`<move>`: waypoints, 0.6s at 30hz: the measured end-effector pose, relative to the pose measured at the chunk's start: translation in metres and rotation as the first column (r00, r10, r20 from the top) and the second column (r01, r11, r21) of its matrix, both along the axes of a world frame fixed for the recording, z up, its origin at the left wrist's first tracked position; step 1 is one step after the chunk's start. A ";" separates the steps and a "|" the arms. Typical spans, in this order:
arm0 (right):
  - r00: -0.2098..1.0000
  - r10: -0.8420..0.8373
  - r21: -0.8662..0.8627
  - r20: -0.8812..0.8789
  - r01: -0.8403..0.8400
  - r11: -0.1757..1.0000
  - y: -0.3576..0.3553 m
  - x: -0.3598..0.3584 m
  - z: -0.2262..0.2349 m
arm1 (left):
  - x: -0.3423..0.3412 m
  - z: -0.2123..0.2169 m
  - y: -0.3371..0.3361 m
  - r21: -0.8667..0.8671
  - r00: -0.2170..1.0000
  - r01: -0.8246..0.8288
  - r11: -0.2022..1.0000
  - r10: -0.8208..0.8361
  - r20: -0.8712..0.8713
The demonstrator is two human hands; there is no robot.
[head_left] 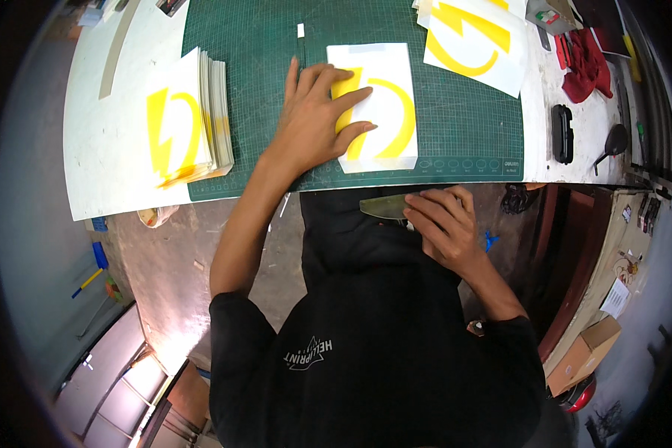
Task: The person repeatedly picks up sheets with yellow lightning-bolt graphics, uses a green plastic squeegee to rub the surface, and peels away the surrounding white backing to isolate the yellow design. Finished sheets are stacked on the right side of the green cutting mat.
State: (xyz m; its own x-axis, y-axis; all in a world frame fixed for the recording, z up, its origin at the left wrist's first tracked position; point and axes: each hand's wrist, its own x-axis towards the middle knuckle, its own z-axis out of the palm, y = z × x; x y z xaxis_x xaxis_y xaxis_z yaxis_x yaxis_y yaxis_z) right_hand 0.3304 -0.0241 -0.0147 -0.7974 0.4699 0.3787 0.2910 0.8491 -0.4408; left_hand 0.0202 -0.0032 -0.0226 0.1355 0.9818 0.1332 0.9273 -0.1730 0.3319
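On the mat (261, 45), the left grip (308, 119) splays across paper (387, 101), likely light, best edge-held; the right grip (449, 228) clasps a blade (381, 207).

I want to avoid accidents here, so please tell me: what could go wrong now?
The right hand holds a flat tool over the dark trousers; a sharp edge might nick them. The left hand rests on a white piece with yellow marking; if it slipped, the piece could shift. The left stack is near the table's front edge; a bump might spill it.
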 end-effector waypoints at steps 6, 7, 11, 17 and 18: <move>0.999 -0.051 0.044 -0.015 0.052 0.998 0.026 -0.024 -0.016 | 0.004 -0.014 -0.009 0.107 0.989 0.018 0.994 -0.034 0.142; 0.998 -0.053 0.050 -0.016 0.054 0.997 0.030 -0.027 -0.014 | 0.003 -0.016 -0.010 0.115 0.991 0.019 0.993 -0.035 0.132; 0.999 -0.047 0.044 -0.008 0.047 0.998 0.051 -0.034 0.000 | 0.000 -0.018 -0.012 0.097 0.992 0.013 0.995 -0.025 0.127; 1.000 -0.025 0.003 -0.008 0.025 1.000 0.072 -0.054 -0.002 | -0.008 -0.020 -0.012 0.010 0.986 0.052 0.999 -0.053 0.157; 1.000 -0.020 -0.006 -0.007 0.020 1.000 0.076 -0.058 -0.003 | -0.008 -0.018 -0.009 0.002 0.987 0.060 0.998 -0.060 0.152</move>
State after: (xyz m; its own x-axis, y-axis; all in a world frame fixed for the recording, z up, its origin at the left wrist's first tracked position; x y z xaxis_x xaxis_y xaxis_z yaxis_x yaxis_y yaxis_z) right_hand 0.2726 0.0514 -0.0182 -0.7849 0.4882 0.3814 0.3048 0.8403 -0.4484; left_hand 0.0119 -0.0127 -0.0405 0.1727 0.9729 0.1540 0.8541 -0.2258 0.4686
